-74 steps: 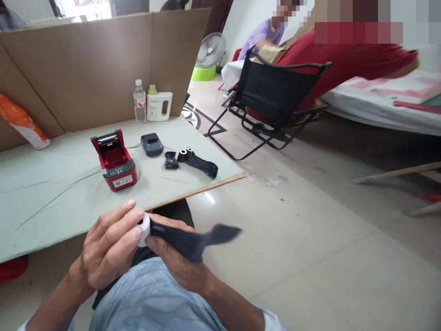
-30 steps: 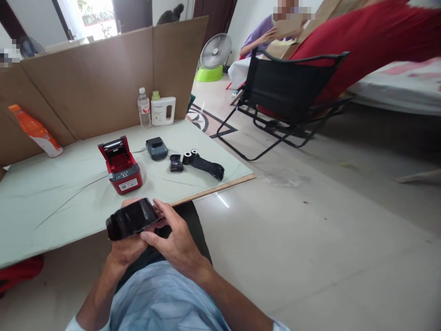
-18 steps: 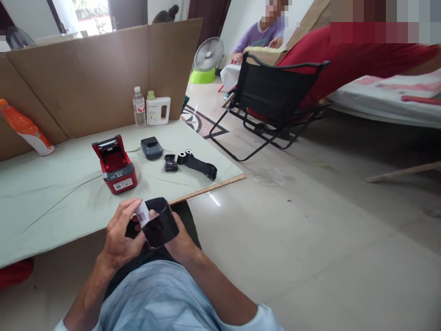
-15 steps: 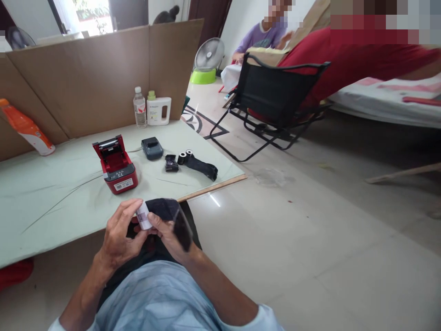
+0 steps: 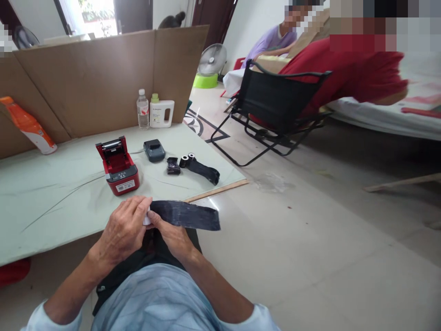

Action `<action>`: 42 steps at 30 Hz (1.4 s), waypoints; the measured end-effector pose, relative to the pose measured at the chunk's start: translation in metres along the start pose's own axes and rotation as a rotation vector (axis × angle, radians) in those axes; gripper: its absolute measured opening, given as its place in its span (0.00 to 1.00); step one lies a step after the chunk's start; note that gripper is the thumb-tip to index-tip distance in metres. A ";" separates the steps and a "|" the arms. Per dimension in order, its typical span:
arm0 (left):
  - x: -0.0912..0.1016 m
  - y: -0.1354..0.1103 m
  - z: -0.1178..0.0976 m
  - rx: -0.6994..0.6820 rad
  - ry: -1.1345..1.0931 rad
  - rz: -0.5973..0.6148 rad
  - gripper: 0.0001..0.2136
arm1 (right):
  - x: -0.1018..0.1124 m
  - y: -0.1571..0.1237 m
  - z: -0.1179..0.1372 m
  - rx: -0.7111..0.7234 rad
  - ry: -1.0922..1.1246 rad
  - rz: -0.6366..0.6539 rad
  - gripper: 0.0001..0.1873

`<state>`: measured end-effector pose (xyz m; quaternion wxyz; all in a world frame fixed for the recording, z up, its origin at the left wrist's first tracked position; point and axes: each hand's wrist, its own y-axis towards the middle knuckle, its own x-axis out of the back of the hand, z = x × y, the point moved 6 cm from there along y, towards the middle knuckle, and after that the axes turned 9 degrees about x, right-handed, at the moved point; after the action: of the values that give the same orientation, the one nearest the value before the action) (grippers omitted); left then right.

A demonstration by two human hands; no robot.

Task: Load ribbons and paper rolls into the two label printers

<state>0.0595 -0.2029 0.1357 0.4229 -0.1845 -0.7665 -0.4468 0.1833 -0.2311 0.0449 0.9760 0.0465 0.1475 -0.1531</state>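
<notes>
Both hands are closed around a small white paper roll [image 5: 147,219] in front of the table edge, over my lap. My left hand [image 5: 128,225] wraps over its left side and hides most of it. My right hand [image 5: 172,236] grips it from the right, thumb on top. A wide black strip [image 5: 195,215] runs out from the roll to the right, its far end loose. Beyond the hands, a red label printer [image 5: 122,172] stands on the table with its lid up.
On the table [image 5: 69,207] are a dark grey device [image 5: 154,150], small black rolls [image 5: 173,165] with a black strip [image 5: 203,171], a water bottle [image 5: 142,110], a white jug [image 5: 161,112] and an orange bottle [image 5: 29,126]. A cardboard screen [image 5: 103,82] stands behind. Two people sit beyond a black chair [image 5: 280,96].
My left hand has turned over the roll and now covers more of it. The black strip, earlier bent down over my right wrist, now stretches out flat to the right.
</notes>
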 end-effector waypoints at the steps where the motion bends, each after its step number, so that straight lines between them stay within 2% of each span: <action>1: 0.001 0.000 0.003 0.008 -0.075 -0.008 0.30 | -0.003 0.000 -0.002 -0.033 0.065 0.018 0.24; 5: 0.006 -0.004 0.016 0.130 -0.343 -0.078 0.31 | -0.024 -0.003 0.003 -0.162 0.425 0.198 0.28; 7: 0.009 -0.005 0.018 0.174 -0.380 -0.105 0.31 | -0.028 -0.004 0.007 -0.189 0.471 0.238 0.27; 16: 0.023 0.012 -0.006 -0.038 -0.097 -0.066 0.24 | -0.020 -0.001 0.000 -0.155 0.365 0.110 0.24; 23: 0.016 0.014 -0.008 -0.050 -0.018 0.001 0.22 | -0.014 0.003 -0.011 -0.172 0.389 0.002 0.25; 25: 0.016 0.013 -0.004 -0.031 -0.085 0.009 0.22 | -0.015 0.002 -0.009 -0.167 0.418 0.010 0.25; 27: 0.018 0.011 0.002 -0.005 -0.195 0.007 0.24 | -0.020 0.001 -0.004 -0.180 0.460 0.072 0.25; 31: 0.020 0.005 0.011 0.052 -0.323 -0.057 0.27 | -0.027 -0.002 0.006 -0.202 0.528 0.180 0.27; 34: 0.020 0.002 0.011 0.046 -0.287 -0.098 0.25 | -0.028 -0.001 0.007 -0.207 0.514 0.179 0.26; 42: 0.020 0.009 0.001 -0.040 -0.081 -0.005 0.20 | -0.022 0.003 -0.009 -0.187 0.407 0.090 0.27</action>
<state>0.0537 -0.1989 0.1562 0.3866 -0.2091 -0.7743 -0.4553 0.1614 -0.2211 0.0435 0.9320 -0.0077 0.3529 -0.0825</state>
